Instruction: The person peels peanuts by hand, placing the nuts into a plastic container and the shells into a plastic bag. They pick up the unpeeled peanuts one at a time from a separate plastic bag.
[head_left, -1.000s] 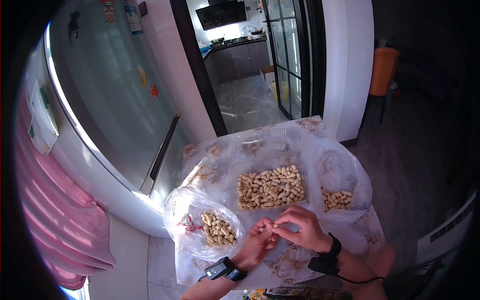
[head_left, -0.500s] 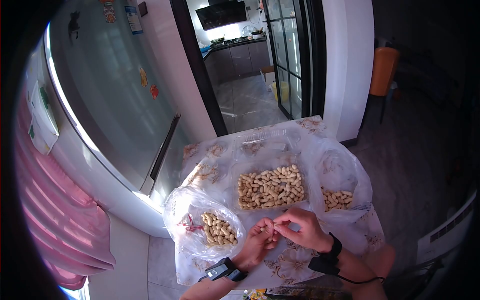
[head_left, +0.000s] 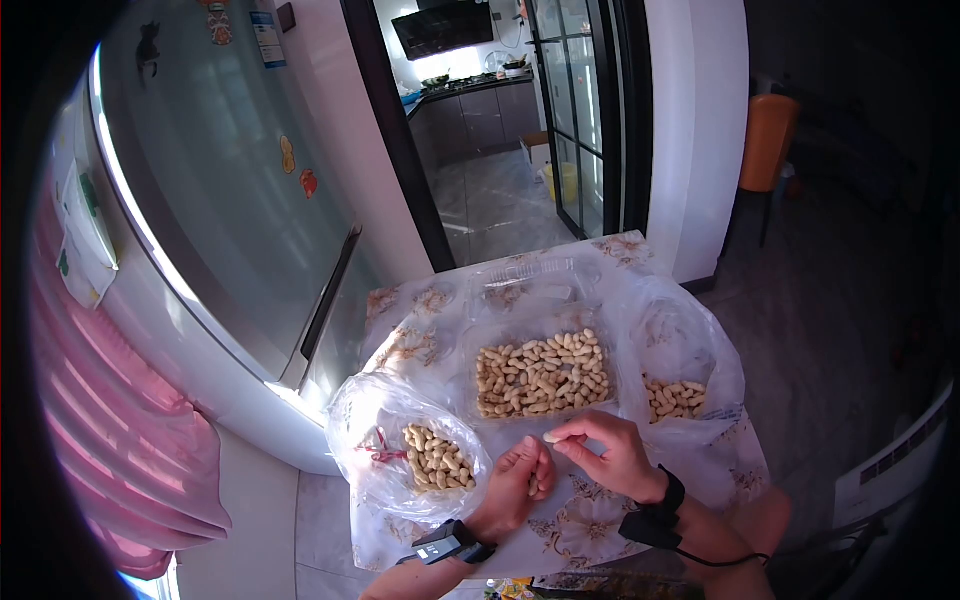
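Clock ref: clear plastic box point(head_left: 530, 323) on the floral-patterned worktop point(head_left: 600, 530), 12 toward the kitchen doorway. Positions as seen from the head cam.

Hands: left hand point(head_left: 518, 485) at 6 o'clock, fingers curled in, gripping a tan item point(head_left: 533, 484), mostly hidden; too small to ID. Right hand point(head_left: 607, 455) at 5 o'clock, pinching a small pale piece point(head_left: 551, 438) at the fingertips; can't tell if nut or shell. Hands close together but apart, both over the near side of the worktop.

Wrists: left has a black device with a lit screen point(head_left: 433, 548); right has a black strap point(head_left: 674, 490) and a cable point(head_left: 725, 563) running off toward 5.

Peanuts, box: unshelled peanuts point(head_left: 540, 375) spread over the bottom. Clear lid point(head_left: 530, 288) lies open at 12, behind it.

Bag at 8: clear plastic bag point(head_left: 372, 490), mouth open, pile of unshelled nuts point(head_left: 438, 460) inside, red tie point(head_left: 380, 450) on its left. Sits just beside the left hand.

Bag at 3: whitish plastic bag point(head_left: 690, 330), open, smaller heap point(head_left: 675, 399) low inside; whole nuts vs empty shells, can't tell.

Surroundings: fridge point(head_left: 230, 200) at 10, pink curtain point(head_left: 130, 420) at 9, orange chair point(head_left: 768, 143) between 1 and 2.
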